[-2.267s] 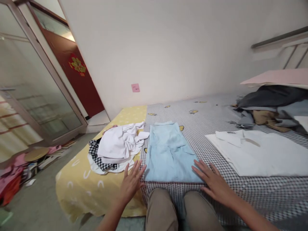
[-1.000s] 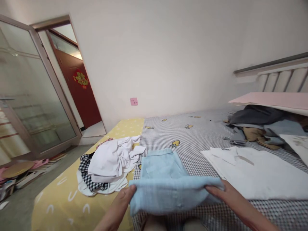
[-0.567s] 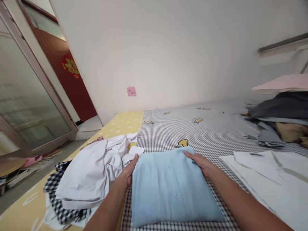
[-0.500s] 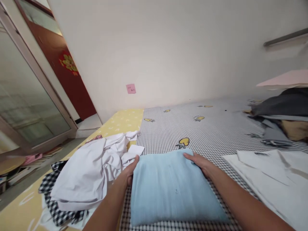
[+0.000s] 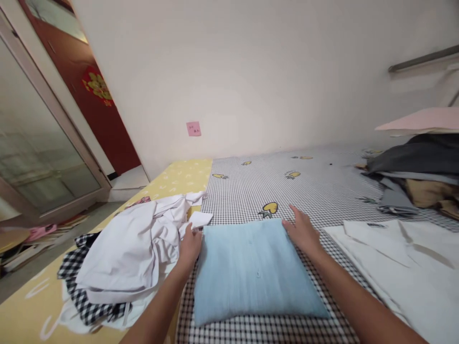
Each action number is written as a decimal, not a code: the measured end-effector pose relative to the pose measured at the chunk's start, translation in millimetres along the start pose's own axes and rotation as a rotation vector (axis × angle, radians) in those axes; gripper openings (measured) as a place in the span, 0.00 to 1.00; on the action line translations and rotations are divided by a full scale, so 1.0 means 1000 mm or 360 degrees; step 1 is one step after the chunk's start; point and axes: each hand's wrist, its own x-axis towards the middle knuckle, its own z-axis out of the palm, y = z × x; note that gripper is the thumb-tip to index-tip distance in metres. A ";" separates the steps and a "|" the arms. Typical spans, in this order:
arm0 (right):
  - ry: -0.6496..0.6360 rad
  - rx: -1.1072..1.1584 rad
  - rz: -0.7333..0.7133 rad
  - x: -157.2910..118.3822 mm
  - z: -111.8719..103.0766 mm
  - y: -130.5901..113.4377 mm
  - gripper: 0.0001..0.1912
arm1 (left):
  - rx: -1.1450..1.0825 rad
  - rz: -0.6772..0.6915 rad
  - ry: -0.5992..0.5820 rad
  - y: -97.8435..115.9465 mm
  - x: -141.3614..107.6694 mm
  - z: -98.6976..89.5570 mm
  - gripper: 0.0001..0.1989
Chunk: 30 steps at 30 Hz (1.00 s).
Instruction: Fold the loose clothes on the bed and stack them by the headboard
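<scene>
A light blue garment (image 5: 254,272), folded into a rough rectangle with a small button showing, lies flat on the checked bedsheet (image 5: 236,191). Beside its upper left corner is my left hand (image 5: 191,243), fingers apart and holding nothing. My right hand (image 5: 303,231) is at the upper right corner, open, with the thumb near the cloth's edge and the other fingers raised away from it.
Rumpled white clothes (image 5: 125,248) lie on the left over a black-and-white checked cloth (image 5: 84,291). A white shirt (image 5: 398,258) is spread at the right, with stacked dark clothes (image 5: 419,155) behind it. The wall (image 5: 251,76) borders the bed's far side.
Both hands have let go of the blue garment's upper corners and their fingers have spread. The garment now rests flat. The view has shifted slightly.
</scene>
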 end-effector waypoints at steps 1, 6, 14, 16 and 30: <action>0.0098 -0.0179 -0.0137 -0.016 -0.006 -0.008 0.32 | 0.0118 0.0162 0.0100 0.006 -0.015 -0.002 0.28; 0.0243 -0.0816 -0.0786 -0.109 0.005 -0.032 0.27 | 0.1132 0.1254 0.0515 -0.005 -0.093 0.019 0.22; -0.0417 -0.0996 -0.0730 -0.121 0.065 0.008 0.28 | 0.1522 0.0965 -0.0040 -0.102 -0.078 0.065 0.22; -0.0466 -0.0987 -0.0706 -0.117 0.066 0.014 0.29 | 0.1531 0.0944 -0.0063 -0.106 -0.074 0.064 0.22; -0.0530 -0.0927 -0.0715 -0.114 0.056 0.014 0.28 | 0.1510 0.0881 -0.0043 -0.104 -0.076 0.067 0.23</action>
